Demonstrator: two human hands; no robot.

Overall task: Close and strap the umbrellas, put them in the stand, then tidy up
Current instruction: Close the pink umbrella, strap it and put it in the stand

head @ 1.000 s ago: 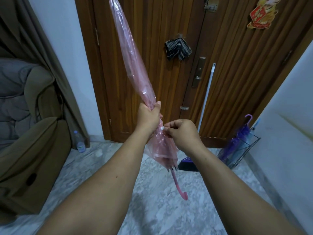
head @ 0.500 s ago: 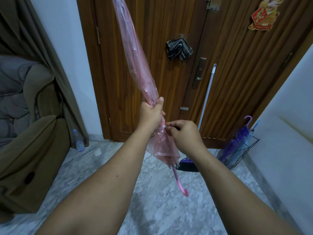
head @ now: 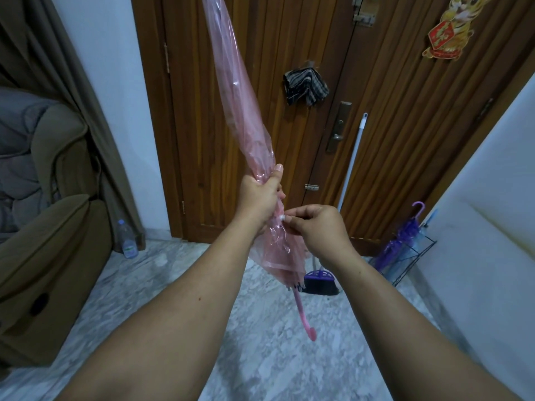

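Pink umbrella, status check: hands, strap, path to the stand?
Left hand gripping pink umbrella, handle down. Right hand pinching strap snap. Stand holds purple umbrella; broom nearby.

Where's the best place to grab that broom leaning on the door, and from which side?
Likely the bare white pole of the broom, around mid-height, coming from the open floor in front. It leans slim and exposed against the wooden door, while its purple head sits low behind the pink umbrella.

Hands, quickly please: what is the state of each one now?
Left hand: closed around the folded pink umbrella.
Right hand: fingers pinching the umbrella's strap snap.
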